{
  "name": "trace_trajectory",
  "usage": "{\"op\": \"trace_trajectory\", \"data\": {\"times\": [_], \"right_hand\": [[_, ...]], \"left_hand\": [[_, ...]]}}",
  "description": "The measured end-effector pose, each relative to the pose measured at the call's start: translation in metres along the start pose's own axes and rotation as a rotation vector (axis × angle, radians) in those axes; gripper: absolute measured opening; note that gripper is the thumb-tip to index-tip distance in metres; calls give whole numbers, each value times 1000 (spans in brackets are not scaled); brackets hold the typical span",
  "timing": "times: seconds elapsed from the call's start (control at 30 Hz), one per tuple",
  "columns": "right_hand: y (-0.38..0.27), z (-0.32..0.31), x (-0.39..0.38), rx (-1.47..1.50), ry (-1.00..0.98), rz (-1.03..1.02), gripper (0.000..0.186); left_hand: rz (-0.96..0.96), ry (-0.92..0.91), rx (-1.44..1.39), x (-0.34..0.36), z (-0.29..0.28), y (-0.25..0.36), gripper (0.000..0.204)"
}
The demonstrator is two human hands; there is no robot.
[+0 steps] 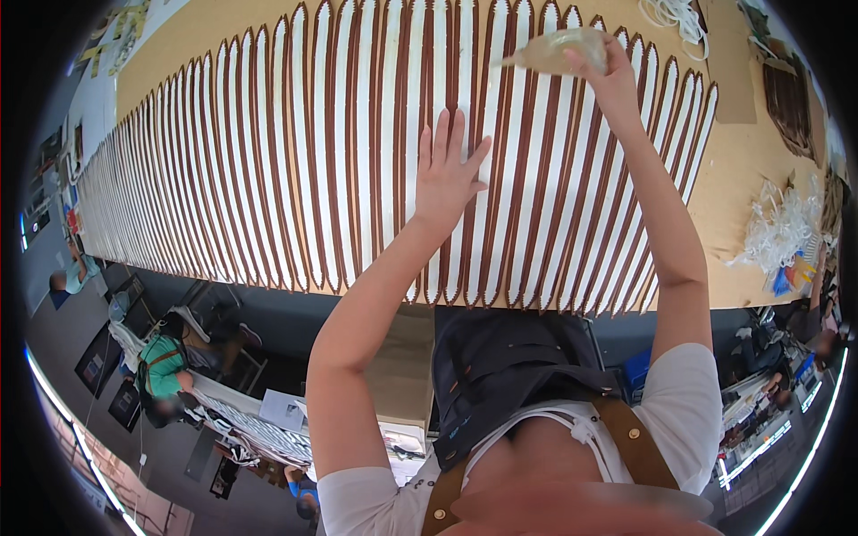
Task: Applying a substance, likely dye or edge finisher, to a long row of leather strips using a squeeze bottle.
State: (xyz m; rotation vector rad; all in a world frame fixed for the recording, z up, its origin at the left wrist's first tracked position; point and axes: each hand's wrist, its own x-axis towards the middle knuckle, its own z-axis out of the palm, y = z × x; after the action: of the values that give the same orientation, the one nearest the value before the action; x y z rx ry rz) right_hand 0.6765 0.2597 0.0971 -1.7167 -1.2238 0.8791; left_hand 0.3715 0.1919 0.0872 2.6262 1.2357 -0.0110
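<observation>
A row of white strips with brown edges is covering much of the tabletop; each strip is running its long axis between the near and far sides of the tabletop, its pointed ends facing those sides; the strips are leaning more toward the row's two ends. The right hand is gripping a translucent pouch above the row's far part, right of its middle; the pouch is holding something pale, its kind being too blurred to tell; its narrow tip is pointing left, its long axis crossing the strips, and whether the tip is touching one I cannot tell. The left hand is lying over the row's middle, palm down, fingers extended and thumb spreading wide; white strands are sitting in a tangle right of the row; a small blue mark on the dark apron, nearer the wearer than the row, is showing too small to read.
</observation>
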Motion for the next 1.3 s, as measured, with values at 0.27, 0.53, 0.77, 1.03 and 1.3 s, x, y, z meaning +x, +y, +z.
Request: {"op": "trace_trajectory", "data": {"times": [0.27,0.53,0.77,1.03,1.3], "right_hand": [[14,-2,29,-57,136,-38,68],[-1,3,-12,6,-76,4,73],[25,-11,36,238,158,31,70],[0,-3,64,-172,355,4,69],[0,-4,53,-263,305,69,65]], "left_hand": [[3,-10,-4,0,1,1,84],[-3,-30,8,0,0,0,84],[3,-32,35,1,2,1,85],[-2,-40,61,1,2,1,86],[-4,-50,52,1,1,1,84]]}}
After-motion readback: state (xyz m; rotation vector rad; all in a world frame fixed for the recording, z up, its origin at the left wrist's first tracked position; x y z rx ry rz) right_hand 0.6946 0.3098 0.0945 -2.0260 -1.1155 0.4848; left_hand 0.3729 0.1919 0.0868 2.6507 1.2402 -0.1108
